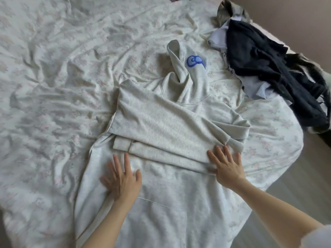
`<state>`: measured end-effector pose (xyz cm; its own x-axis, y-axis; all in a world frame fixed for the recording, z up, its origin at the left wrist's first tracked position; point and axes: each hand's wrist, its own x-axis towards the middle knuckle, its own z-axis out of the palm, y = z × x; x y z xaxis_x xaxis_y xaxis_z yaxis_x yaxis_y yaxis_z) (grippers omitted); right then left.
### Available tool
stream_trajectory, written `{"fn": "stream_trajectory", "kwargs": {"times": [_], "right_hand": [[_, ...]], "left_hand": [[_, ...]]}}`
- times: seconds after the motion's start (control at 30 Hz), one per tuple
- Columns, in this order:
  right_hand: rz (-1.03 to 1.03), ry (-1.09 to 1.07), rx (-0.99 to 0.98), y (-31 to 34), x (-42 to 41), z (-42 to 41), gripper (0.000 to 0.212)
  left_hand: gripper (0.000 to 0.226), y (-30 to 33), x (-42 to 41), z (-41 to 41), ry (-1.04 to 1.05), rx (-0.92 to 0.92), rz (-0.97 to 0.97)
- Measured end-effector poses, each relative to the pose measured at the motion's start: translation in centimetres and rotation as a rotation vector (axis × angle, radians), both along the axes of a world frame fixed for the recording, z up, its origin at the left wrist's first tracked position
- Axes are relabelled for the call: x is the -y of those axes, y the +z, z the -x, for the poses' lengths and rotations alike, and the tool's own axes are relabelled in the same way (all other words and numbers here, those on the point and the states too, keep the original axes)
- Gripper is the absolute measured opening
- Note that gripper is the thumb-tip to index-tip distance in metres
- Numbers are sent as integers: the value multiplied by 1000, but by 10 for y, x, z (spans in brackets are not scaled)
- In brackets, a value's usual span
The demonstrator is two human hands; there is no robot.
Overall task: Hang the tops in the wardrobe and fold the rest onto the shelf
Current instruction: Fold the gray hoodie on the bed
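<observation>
A pale grey hoodie (161,122) lies flat on the bed, its hood with a blue logo (194,61) pointing away from me. Both sleeves are folded across its chest, the ribbed cuffs lying at left (121,144) and right (235,145). My left hand (121,178) rests flat on the hoodie's body, just below the folded sleeves, fingers spread. My right hand (226,167) presses flat on the lower edge of the folded sleeve next to the right cuff, fingers straight. Neither hand grips anything.
The bed is covered by a rumpled white floral sheet (53,86). A heap of clothes, dark navy (265,59), white and olive pieces, lies at the bed's right edge. Bare floor (304,167) shows beyond the edge at right.
</observation>
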<state>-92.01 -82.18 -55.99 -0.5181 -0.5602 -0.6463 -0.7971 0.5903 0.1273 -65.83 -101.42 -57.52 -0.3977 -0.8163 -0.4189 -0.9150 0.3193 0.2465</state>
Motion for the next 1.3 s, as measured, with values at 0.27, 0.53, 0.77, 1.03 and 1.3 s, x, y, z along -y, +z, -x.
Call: {"fn": "stream_trajectory", "kwargs": {"times": [0.27, 0.53, 0.77, 1.03, 1.3], "right_hand": [[162, -133, 23, 21, 43, 1, 38], [595, -287, 56, 27, 131, 84, 38], [851, -350, 40, 4, 211, 154, 36], [833, -375, 140, -8, 274, 195, 48], [700, -355, 123, -19, 271, 183, 31]], "left_hand": [[47, 1, -3, 56, -303, 145, -2], [13, 34, 57, 141, -134, -223, 297], [31, 19, 151, 251, -220, -315, 238], [24, 8, 190, 352, 195, -573, -284], [9, 15, 191, 375, 211, -668, -313]]}}
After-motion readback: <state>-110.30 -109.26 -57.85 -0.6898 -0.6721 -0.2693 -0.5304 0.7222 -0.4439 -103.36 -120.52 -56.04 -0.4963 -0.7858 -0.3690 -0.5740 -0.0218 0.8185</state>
